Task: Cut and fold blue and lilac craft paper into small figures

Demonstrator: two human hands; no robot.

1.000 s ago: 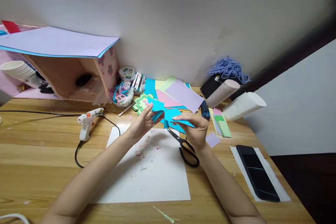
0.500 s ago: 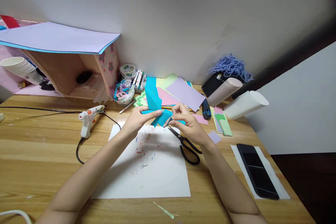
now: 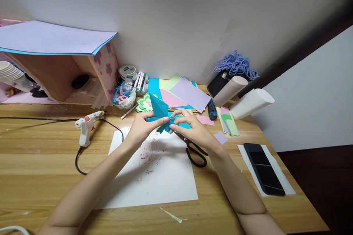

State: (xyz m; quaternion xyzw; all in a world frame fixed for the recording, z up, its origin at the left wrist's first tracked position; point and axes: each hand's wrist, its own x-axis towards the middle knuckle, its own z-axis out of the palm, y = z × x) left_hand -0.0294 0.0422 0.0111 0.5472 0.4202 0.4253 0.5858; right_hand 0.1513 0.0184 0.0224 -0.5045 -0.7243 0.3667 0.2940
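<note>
Here's the folded blue paper (image 3: pixel 159 107), held up over the far edge of a white sheet (image 3: pixel 165 180), its flaps fanning out, its centre covered by fingers. The left hand (image 3: pixel 143 125) has its grip clamped on it, thumb on top, the other fingertips lost underneath. The right hand (image 3: pixel 193 126) has its grip pinched on the same piece near the middle; exactly which fold it catches is hard to make out.

Just under that right hand, black scissors (image 3: pixel 189 143), loops in view, blade tips hidden. Behind the paper, a green layered flower (image 3: pixel 143 103), partly blocked, and coloured sheets (image 3: pixel 190 93) overlapping toward the desk's (image 3: pixel 41 161) back edge. A dark blue tool (image 3: pixel 212 110) beside them is too unclear to name.

Over to the left, a white glue gun (image 3: pixel 85 128) on its cord; behind it, a scrap bowl (image 3: pixel 125 101), markers (image 3: pixel 140 82), and a pink box (image 3: pixel 107 68) cut off by the frame, as are the stacked cups (image 3: pixel 13 77).

On the right, blue yarn (image 3: pixel 235 65) spills over a black holder (image 3: pixel 217 84), masking most of its contents; toward the desk's right edge, a phone (image 3: pixel 263 169) lies on white paper, which it partly covers.
</note>
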